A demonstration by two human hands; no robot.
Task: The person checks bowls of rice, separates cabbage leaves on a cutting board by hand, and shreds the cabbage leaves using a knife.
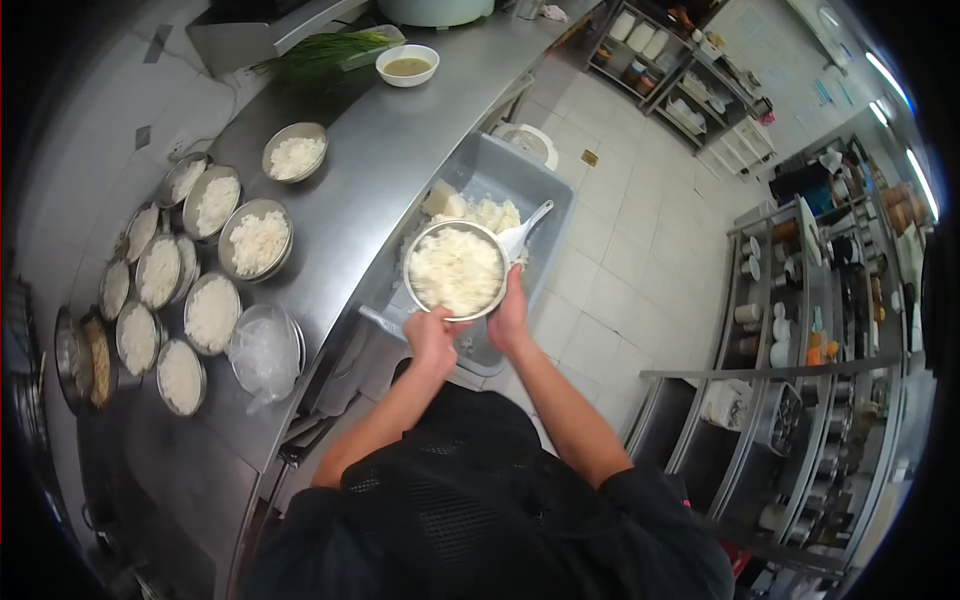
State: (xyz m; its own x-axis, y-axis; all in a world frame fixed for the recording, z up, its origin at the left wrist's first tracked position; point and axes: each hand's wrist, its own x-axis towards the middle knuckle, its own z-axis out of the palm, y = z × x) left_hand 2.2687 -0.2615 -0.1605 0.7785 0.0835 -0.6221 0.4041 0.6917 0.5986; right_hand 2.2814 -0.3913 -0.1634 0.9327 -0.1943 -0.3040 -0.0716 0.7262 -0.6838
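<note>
Between my two hands is a round metal bowl [456,268] heaped with white rice, its contents slightly blurred. My left hand [432,338] grips the near left rim with its fingers closed. On the right side, my right hand [511,312] is wrapped against the bowl's wall, its fingers partly hidden underneath. Below the bowl stands a grey plastic tub [557,215] with more rice [490,213] in it. A white rice paddle [525,230] leans in the tub just beyond my right hand.
Several rice-filled metal bowls [256,240] stand on the steel counter [370,190] at left, beside a bowl with a clear plastic bag [265,350]. Farther back are green stalks [320,55] and a white bowl of liquid [407,66]. Metal shelving [740,370] lines the right.
</note>
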